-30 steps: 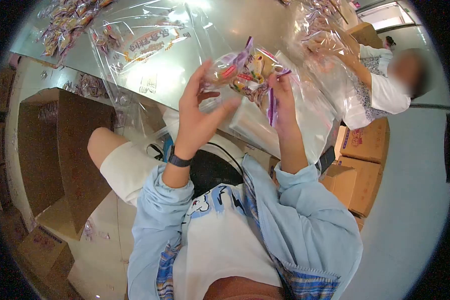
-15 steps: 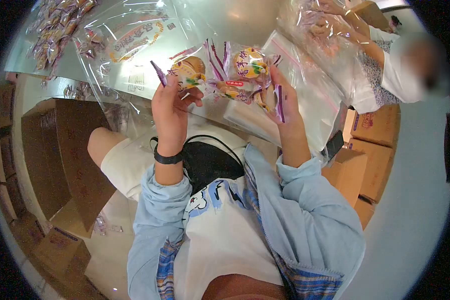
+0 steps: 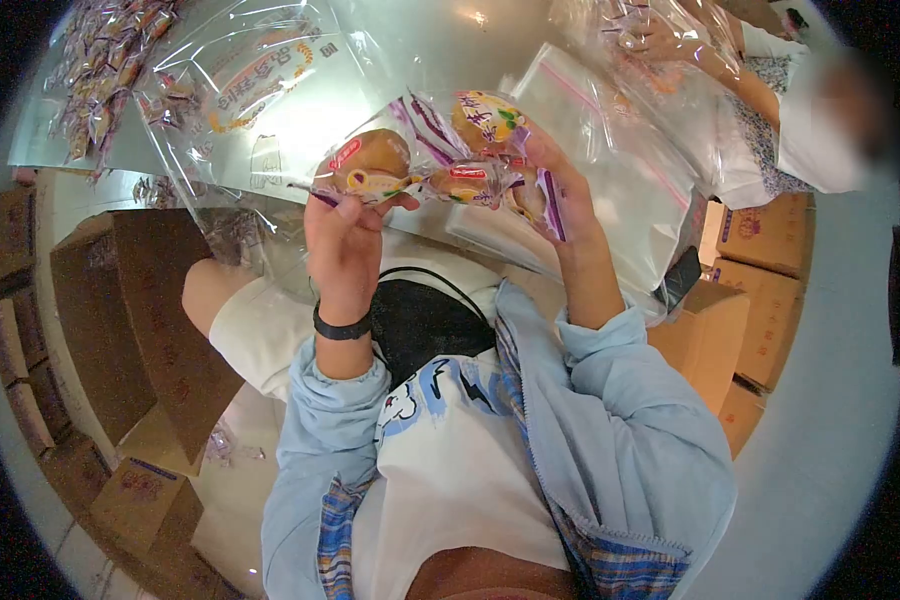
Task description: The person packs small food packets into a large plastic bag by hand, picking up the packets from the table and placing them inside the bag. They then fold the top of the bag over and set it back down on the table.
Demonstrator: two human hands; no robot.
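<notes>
Several wrapped pastries in clear film with purple edges are held up between my hands above the table's near edge. My left hand point(image 3: 345, 240) is closed on the left wrapped pastry point(image 3: 382, 155), thumb and fingers at its lower edge. On the other side my right hand point(image 3: 573, 215) grips the right-hand packets, among them a pastry with a yellow label point(image 3: 488, 120). A smaller wrapped piece point(image 3: 465, 185) sits between the two hands. Behind them, a printed clear bag point(image 3: 265, 85) lies on the table point(image 3: 440, 45).
Wrapped pastries point(image 3: 115, 65) are heaped at the back left. Flat clear bags point(image 3: 620, 190) lie right of my hands. A co-worker's arm point(image 3: 725, 75) reaches into a plastic bag. Open cartons point(image 3: 175, 320) and stacked boxes point(image 3: 765, 235) stand on both sides; a dark phone point(image 3: 680, 277) is right.
The left pastry has tilted and now shows a red label; my left hand has turned and sits slightly lower. The view has shifted a little.
</notes>
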